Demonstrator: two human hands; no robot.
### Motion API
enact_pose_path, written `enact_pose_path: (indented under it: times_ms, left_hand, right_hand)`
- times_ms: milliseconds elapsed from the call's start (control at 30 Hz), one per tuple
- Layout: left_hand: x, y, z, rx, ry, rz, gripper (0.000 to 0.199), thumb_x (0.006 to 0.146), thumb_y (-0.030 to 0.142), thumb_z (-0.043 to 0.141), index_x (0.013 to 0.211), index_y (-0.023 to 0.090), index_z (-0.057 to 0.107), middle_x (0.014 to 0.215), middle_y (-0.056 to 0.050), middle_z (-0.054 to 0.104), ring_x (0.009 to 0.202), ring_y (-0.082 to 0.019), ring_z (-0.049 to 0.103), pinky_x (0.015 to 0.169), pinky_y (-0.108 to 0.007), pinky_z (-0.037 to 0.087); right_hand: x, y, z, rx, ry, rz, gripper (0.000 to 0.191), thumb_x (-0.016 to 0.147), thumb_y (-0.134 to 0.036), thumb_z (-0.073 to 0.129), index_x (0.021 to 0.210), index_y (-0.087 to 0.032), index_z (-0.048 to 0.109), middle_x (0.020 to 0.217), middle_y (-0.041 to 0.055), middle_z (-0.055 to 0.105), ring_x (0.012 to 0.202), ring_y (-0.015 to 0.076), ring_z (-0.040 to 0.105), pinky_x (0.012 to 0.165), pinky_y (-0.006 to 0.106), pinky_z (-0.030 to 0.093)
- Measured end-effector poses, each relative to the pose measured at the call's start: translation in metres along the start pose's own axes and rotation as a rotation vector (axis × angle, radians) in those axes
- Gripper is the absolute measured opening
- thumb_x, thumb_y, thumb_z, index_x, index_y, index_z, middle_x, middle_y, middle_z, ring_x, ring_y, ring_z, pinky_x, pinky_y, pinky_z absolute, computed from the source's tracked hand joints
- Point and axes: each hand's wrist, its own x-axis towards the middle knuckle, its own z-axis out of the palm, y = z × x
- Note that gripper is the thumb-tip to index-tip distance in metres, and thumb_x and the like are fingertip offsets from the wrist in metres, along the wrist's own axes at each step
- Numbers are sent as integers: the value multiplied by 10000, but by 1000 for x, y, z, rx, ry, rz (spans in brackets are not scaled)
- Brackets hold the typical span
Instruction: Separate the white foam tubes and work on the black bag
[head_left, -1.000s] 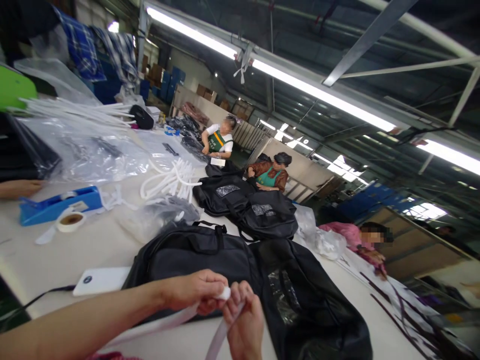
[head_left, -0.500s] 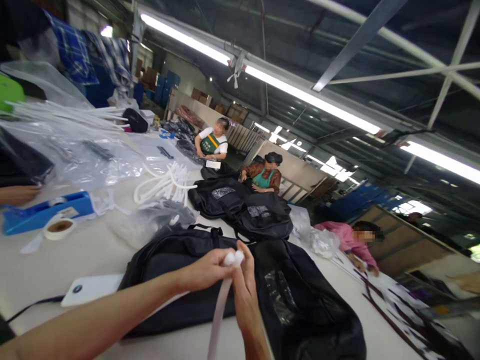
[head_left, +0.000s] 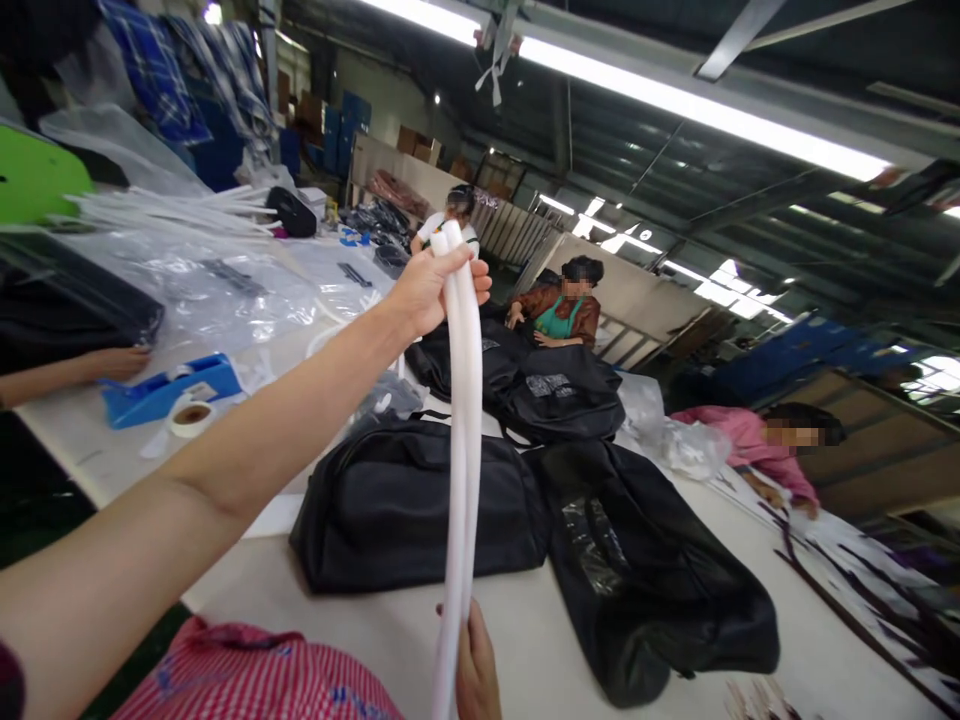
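Observation:
My left hand point(head_left: 439, 285) is raised in front of me, wrapped round two white, flexible foam-like rods point(head_left: 465, 400) just below their upper ends. The rods hang side by side and bend slightly on the way down. At the bottom of the view my right hand point(head_left: 476, 665) closes round their lower part, some of its fingers hidden behind them. Behind the rods a black bag point(head_left: 405, 510) lies on the table point(head_left: 517, 610). To its right is another black bag point(head_left: 600, 560) with a clear plastic window.
A blue tape dispenser point(head_left: 187, 385) and a tape roll point(head_left: 191, 415) sit at left, near another person's hand point(head_left: 124, 362). More white rods point(head_left: 180, 215) lie on plastic wrapping point(head_left: 225, 295). Across the table, people stand around further black bags point(head_left: 559, 395). Dark strips point(head_left: 847, 600) lie at right.
My hands were together at the rods' ends over the bags. Now my left hand has lifted those ends up, and my right hand has moved down along the rods. The view has shifted.

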Motion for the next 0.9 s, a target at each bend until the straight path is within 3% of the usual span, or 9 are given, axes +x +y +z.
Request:
enact_pose_path:
  times_ms: [133,233,333,467,633,800,900]
  left_hand:
    - [9,6,9,76,-36,78,116,886,217,613,815,180,530,648,14,657,593,-127,640,633,-270,572]
    - [14,7,8,141,26,181,161,851,233,665,809,197,514,629,33,642,563,-113,617,613,-251,561]
    - [22,10,-1,200,144,285,207,816,249,696,805,231,490,606,60,615,546,-107,596,586,-233,537]
    - [28,17,-19,260,224,387,167,815,251,645,825,284,482,583,77,592,591,-118,581,588,-249,508]
    - [29,30,-37,356,373,518,164,817,269,619,908,319,492,641,82,610,847,-143,612,724,-286,450]
    - [30,42,-52,265,368,657,245,796,294,679,868,313,445,628,92,543,820,-120,596,678,-268,406]
    - [28,47,-57,222,376,619,239,827,322,670,928,332,454,651,87,543,792,-114,587,643,-261,402]
  right_hand:
    - [-8,-2,12,9,-15,60,631,810,-775,434,1092,-238,606,864,53,642,640,182,533,673,349,476]
    - [-13,-5,14,11,-26,56,606,795,-774,463,1045,-249,633,712,26,601,629,200,531,660,353,462]
    - [-17,-1,14,60,-16,21,561,819,-742,463,1040,-258,644,632,8,556,642,213,542,648,347,454]
    - [-18,8,16,76,-158,9,518,877,-672,438,1100,-243,622,702,7,565,658,182,530,639,318,443]
    - [-18,9,19,45,-216,17,543,878,-684,425,1093,-220,610,897,51,614,695,161,527,626,298,443]
    - [-17,3,26,-78,-170,36,584,862,-739,372,947,-215,616,701,-1,528,664,166,504,632,296,414]
    - [-17,-2,34,-92,-118,23,583,844,-762,374,870,-222,592,679,-12,516,658,163,499,626,289,395]
